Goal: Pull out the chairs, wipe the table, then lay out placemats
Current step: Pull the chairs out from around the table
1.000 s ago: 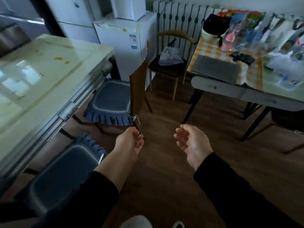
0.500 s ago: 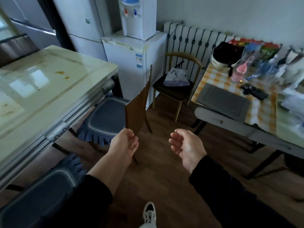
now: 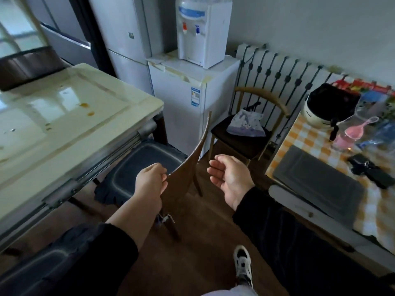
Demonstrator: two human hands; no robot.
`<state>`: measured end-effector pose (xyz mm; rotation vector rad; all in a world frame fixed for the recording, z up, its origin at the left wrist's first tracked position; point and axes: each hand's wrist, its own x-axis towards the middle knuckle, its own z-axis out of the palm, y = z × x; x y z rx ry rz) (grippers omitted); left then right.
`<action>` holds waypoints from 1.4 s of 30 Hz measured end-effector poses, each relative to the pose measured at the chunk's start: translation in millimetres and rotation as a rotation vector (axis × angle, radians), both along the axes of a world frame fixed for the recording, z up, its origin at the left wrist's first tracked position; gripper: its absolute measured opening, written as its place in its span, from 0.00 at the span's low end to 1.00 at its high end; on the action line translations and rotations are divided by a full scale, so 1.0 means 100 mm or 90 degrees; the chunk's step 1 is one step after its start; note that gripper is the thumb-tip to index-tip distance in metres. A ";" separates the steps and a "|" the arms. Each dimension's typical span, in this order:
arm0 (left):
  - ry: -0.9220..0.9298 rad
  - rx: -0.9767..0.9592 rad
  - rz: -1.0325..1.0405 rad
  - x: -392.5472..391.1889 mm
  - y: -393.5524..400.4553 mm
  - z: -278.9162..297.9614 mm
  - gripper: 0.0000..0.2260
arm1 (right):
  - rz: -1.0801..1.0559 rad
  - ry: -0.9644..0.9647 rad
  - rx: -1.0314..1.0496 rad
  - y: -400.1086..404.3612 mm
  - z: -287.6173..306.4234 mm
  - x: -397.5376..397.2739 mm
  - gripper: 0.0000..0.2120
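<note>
A cream glossy table [image 3: 64, 129] with brown stains fills the left. Tucked partly under its edge stands a chair with a blue cushioned seat [image 3: 145, 165] and a thin brown backrest [image 3: 183, 178]. My left hand [image 3: 150, 182] is at the near end of that backrest, its fingers curled onto the edge. My right hand [image 3: 228, 178] hovers just right of the backrest, palm up and fingers loosely curled, holding nothing. A second blue chair cushion [image 3: 32, 272] shows at the bottom left. Grey placemats [image 3: 316, 182] lie on the checkered side table [image 3: 299, 135] to the right.
Behind the chair stand a small white fridge [image 3: 192, 103] with a water dispenser [image 3: 203, 33] on it, a wooden armchair [image 3: 241, 142] holding a tissue bag, and a radiator [image 3: 277, 69]. The side table carries clutter. My shoe [image 3: 242, 263] is on the wood floor.
I have stepped closer to the far chair. My left hand rose from low beside the backrest to its near end and closed its fingers on it. The right hand rose alongside.
</note>
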<state>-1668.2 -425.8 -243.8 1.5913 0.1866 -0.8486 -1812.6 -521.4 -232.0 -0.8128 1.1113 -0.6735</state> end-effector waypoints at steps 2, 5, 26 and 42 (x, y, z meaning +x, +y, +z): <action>-0.074 0.023 -0.050 0.06 -0.15 -0.07 0.09 | 0.041 -0.004 -0.001 -0.29 -0.05 0.17 0.08; -0.232 0.129 -0.194 0.16 -0.41 -0.23 0.07 | 0.121 -0.002 0.006 -0.72 -0.16 0.40 0.06; -0.439 0.651 -0.445 0.18 -1.34 -0.94 0.17 | 0.770 0.369 -0.732 -2.43 -0.89 1.20 0.16; -0.458 0.677 -0.461 0.35 -1.33 -1.03 0.14 | 1.169 0.605 -1.126 -2.81 -1.14 1.83 0.11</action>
